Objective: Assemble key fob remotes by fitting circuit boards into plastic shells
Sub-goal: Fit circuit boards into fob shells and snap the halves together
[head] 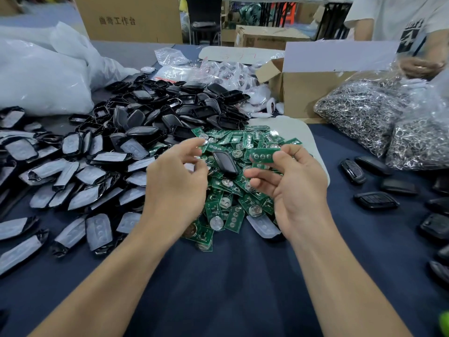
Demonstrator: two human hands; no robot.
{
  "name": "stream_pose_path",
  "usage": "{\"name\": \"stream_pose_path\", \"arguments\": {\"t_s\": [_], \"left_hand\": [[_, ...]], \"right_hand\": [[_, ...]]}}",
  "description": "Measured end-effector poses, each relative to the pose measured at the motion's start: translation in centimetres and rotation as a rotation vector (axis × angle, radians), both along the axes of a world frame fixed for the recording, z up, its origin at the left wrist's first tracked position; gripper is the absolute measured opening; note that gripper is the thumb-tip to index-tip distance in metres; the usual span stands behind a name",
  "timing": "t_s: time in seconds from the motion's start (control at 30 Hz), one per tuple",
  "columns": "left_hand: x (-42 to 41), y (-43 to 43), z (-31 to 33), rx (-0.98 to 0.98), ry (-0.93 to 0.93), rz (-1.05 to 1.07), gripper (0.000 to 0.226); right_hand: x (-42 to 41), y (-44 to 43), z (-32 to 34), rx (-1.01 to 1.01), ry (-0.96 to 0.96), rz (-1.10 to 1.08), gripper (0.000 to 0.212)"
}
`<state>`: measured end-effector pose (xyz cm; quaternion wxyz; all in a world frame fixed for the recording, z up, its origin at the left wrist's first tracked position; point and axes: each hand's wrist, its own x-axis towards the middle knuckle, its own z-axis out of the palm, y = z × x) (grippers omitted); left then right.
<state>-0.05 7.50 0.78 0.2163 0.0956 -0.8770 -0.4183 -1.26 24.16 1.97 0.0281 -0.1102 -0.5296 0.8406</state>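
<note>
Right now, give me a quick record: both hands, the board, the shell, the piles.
right hand: pinches one green board above the board pile
left hand: fingers curled over the pile; unclear if it holds anything
black shell: lies on the board pile, between the hands
shell pile: behind and left of the boards
fobs: on the cloth, right
ring bags: far right

Shells (170,105) lie left of circuit boards (233,195), fobs (375,200) right
</note>
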Motion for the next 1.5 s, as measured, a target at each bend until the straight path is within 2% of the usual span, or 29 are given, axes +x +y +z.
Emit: {"name": "stream_pose_path", "arguments": {"t_s": [0.1,0.2,0.3,0.4,0.5,0.63,0.67,0.77,0.8,0.83,0.9,1.0,1.07,1.13,1.23,1.37,1.5], "left_hand": [[-1.0,0.4,-0.1,-0.296,-0.005,-0.178,0.04],[-1.8,1.7,0.0,-0.482,-0.006,-0.218,0.031],[-2.2,2.8,-0.1,-0.557,-0.015,-0.173,0.037],[-2.0,2.9,0.0,-0.576,-0.003,-0.085,0.03],[-1.4,2.5,0.0,-0.468,0.02,-0.029,0.006],[-0.4,1.7,0.4,-0.221,0.103,0.05,0.031],[-0.3,1.6,0.7,-0.084,0.121,0.071,0.03],[-0.2,2.4,1.2,0.643,0.113,0.01,0.027],[0.0,2.7,1.3,0.811,0.09,-0.034,0.028],[0.1,3.0,1.2,0.893,0.06,-0.079,0.029],[0.3,3.3,1.0,0.889,-0.005,-0.161,0.029],[0.1,2.8,0.6,0.643,-0.05,-0.242,0.028],[0.0,2.4,0.8,0.528,-0.084,-0.261,0.025],[-0.1,1.9,0.9,0.497,-0.102,-0.271,0.023],[0.0,1.3,1.1,0.542,-0.097,-0.33,0.022],[-0.1,1.5,1.1,0.773,-0.108,-0.208,0.019],[-0.1,2.1,0.7,0.818,-0.097,-0.115,0.009]], "right_hand": [[0.0,-0.2,0.0,0.004,0.019,0.006,0.019],[-0.4,0.1,-0.5,0.182,0.063,-0.027,0.026],[-0.6,0.2,-0.8,0.341,0.119,-0.055,0.032],[-0.5,0.0,-0.9,0.341,0.121,-0.069,0.038],[-0.5,-0.3,-0.7,0.339,0.168,-0.025,0.038],[-0.1,-0.8,-0.5,0.301,0.176,0.038,0.035],[0.1,-1.1,-0.5,0.25,0.15,0.064,0.033],[0.7,-2.2,-0.4,0.026,0.078,0.16,0.02],[0.9,-2.5,-0.4,-0.032,0.066,0.168,0.021],[0.9,-2.6,-0.5,-0.059,0.06,0.165,0.024],[0.9,-2.3,-0.5,-0.006,0.066,0.138,0.022],[0.4,-1.5,-0.8,0.152,0.081,0.074,0.018],[0.2,-1.1,-1.0,0.226,0.106,0.049,0.023],[0.1,-0.9,-1.0,0.296,0.137,0.052,0.031],[-0.1,-1.0,-0.8,0.318,0.14,0.043,0.032],[0.0,-1.0,-0.5,0.175,0.125,0.031,0.026],[0.3,-1.3,-0.7,0.259,0.174,0.038,0.017]]}}
